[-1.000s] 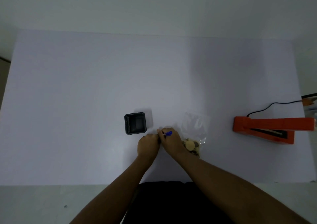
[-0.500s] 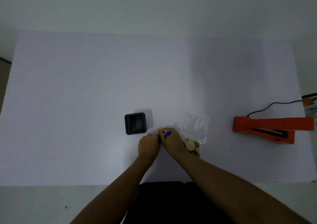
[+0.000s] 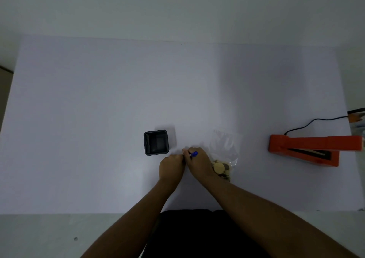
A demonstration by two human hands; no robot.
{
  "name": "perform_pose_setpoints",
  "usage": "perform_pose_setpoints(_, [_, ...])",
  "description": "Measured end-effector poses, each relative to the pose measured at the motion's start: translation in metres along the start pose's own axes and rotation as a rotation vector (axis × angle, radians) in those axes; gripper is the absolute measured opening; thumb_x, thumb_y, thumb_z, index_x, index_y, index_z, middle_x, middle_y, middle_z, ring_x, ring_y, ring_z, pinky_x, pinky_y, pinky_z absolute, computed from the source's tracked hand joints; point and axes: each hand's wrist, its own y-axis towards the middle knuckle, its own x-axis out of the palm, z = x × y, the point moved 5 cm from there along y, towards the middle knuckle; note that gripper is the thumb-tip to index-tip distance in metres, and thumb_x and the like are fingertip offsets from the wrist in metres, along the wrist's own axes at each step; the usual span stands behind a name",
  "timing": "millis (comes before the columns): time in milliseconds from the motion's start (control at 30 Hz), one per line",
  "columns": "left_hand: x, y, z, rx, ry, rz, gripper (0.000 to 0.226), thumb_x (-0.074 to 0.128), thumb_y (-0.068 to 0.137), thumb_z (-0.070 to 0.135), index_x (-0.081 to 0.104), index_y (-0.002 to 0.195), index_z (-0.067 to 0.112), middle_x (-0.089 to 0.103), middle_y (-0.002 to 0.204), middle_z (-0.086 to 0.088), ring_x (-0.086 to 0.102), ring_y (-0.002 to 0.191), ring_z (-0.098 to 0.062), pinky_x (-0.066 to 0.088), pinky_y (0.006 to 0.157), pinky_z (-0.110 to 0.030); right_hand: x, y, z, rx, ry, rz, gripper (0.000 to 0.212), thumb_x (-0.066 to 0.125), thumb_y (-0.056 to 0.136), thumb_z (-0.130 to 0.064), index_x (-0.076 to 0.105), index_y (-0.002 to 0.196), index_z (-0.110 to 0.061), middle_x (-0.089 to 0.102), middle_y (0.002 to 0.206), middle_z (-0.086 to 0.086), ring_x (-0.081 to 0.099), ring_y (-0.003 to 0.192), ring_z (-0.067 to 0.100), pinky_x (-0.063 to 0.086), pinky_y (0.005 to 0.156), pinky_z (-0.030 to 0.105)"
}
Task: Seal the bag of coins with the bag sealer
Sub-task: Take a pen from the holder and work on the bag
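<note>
A clear plastic bag (image 3: 225,147) lies on the white table (image 3: 118,92), with several round coins (image 3: 220,168) bunched at its near end. My right hand (image 3: 198,164) rests just left of the bag and is closed around a small blue-tipped object (image 3: 194,154). My left hand (image 3: 171,167) is closed too, its fingertips touching the right hand; whether it grips anything is hidden. The orange bag sealer (image 3: 308,150) stands at the far right with its arm raised, well apart from both hands.
A small black square tray (image 3: 156,145) sits just left of my hands. A black power cord (image 3: 314,122) runs from the sealer toward the table's right edge. The table's near edge lies close to my body.
</note>
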Motion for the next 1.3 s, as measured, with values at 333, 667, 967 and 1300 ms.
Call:
perform_pose_setpoints(333, [0.000, 0.000, -0.001, -0.013, -0.007, -0.006, 0.026, 0.047, 0.096, 0.015, 0.067, 0.080, 0.016, 0.069, 0.074, -0.003, 0.064, 0.062, -0.019, 0.051, 0.058, -0.028, 0.000, -0.003, -0.003, 0.013, -0.085, -0.014, 0.041, 0.043, 0.100, -0.041, 0.051, 0.069, -0.015, 0.056, 0.074, 0.004, 0.052, 0.070, 0.019, 0.037, 0.067, 0.028])
perform_pose_setpoints(667, [-0.001, 0.001, 0.001, -0.004, -0.003, -0.001, 0.026, 0.046, 0.095, 0.012, 0.068, 0.081, 0.015, 0.070, 0.077, -0.004, 0.065, 0.066, -0.021, 0.048, 0.059, -0.028, -0.006, -0.010, -0.006, 0.030, -0.075, -0.010, 0.037, 0.045, 0.100, -0.038, 0.054, 0.075, -0.013, 0.056, 0.080, 0.003, 0.048, 0.074, 0.015, 0.033, 0.069, 0.025])
perform_pose_setpoints(967, [-0.001, 0.000, 0.000, -0.008, -0.013, 0.003, 0.025, 0.046, 0.095, 0.012, 0.067, 0.081, 0.016, 0.070, 0.077, -0.004, 0.065, 0.066, -0.020, 0.048, 0.060, -0.027, -0.009, -0.015, -0.013, -0.016, -0.070, 0.051, 0.036, 0.045, 0.101, -0.032, 0.059, 0.079, -0.008, 0.060, 0.081, 0.007, 0.054, 0.076, 0.020, 0.045, 0.070, 0.033])
perform_pose_setpoints(1300, [-0.002, 0.000, 0.000, -0.021, -0.024, -0.003, 0.025, 0.048, 0.094, 0.012, 0.069, 0.082, 0.016, 0.071, 0.078, -0.003, 0.066, 0.067, -0.019, 0.054, 0.063, -0.029, -0.009, -0.020, -0.015, -0.043, -0.097, 0.060, 0.035, 0.044, 0.102, -0.030, 0.058, 0.076, -0.011, 0.059, 0.079, 0.006, 0.054, 0.076, 0.021, 0.044, 0.069, 0.034])
